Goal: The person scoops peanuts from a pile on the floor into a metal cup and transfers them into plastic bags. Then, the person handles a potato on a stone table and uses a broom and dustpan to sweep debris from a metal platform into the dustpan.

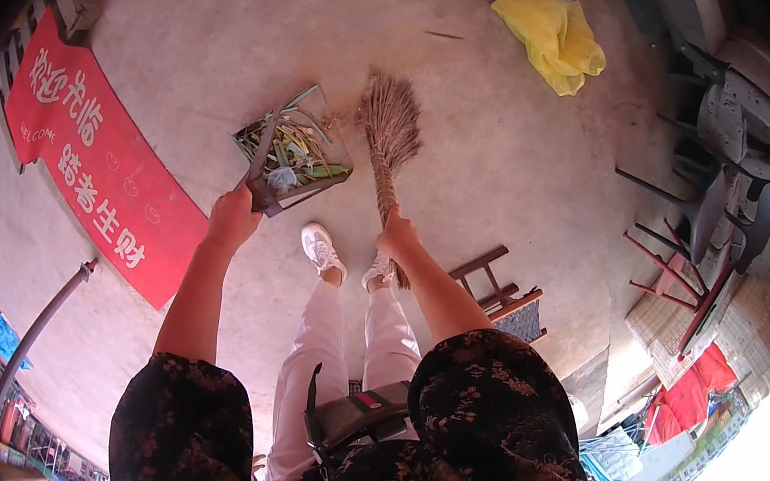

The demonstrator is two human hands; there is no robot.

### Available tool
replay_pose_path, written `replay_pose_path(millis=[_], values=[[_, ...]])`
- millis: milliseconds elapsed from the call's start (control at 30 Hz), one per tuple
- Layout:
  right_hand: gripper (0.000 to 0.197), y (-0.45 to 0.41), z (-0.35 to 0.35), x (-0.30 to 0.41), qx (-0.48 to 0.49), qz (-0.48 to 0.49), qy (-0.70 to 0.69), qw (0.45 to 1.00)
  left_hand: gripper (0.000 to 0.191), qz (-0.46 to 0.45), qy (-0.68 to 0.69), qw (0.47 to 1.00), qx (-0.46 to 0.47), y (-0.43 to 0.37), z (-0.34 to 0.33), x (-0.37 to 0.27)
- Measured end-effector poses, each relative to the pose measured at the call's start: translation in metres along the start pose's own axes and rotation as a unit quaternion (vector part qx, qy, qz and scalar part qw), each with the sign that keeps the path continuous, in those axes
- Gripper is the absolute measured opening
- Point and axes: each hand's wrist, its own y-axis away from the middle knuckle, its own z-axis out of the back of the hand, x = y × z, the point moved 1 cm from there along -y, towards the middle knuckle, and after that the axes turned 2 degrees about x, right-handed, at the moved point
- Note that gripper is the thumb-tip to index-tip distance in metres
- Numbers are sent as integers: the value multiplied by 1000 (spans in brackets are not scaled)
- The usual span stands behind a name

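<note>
My left hand (234, 220) grips the handle of a dustpan (265, 198). Inside the pan lies a heap of plant scraps (292, 144), with long green leaves, dry stalks and a crumpled piece of clear plastic (282, 178). My right hand (398, 235) is closed around the bound stem of a straw broom (393, 117). The broom's bristles point away from me, just right of the dustpan and apart from it. A little loose debris (329, 120) shows at the pan's far edge. My shoes (322, 247) stand on the concrete floor below both tools.
A red mat (108, 166) bearing writing lies at the left. Beyond it to the right is a yellow mesh bag (554, 35). A small wooden stool (501, 282) lies near my right foot. Stacked chairs (741, 174) line the right side. A thin stick (444, 35) lies on the floor (224, 30).
</note>
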Motion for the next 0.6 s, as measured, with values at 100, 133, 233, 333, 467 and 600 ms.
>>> replay_pose_path(millis=[100,133,233,333,467,600], values=[[65,29,-22,-12,48,106,-45,992,35,1,8,1000,-7,-5,2,-18],[66,44,-21,-14,44,132,-61,988,35,4,10,1000,-12,-3,3,-16],[66,81,15,-22,28,162,-57,985,37,21,0,1000,-5,8,14,-8],[68,87,58,-40,-14,160,-14,987,36,36,31,999,-12,14,5,22],[67,52,118,-70,-120,93,130,980,36,58,97,993,-34,28,-14,48],[67,-1,175,-77,-221,11,99,970,40,11,199,973,-120,53,-13,61]])
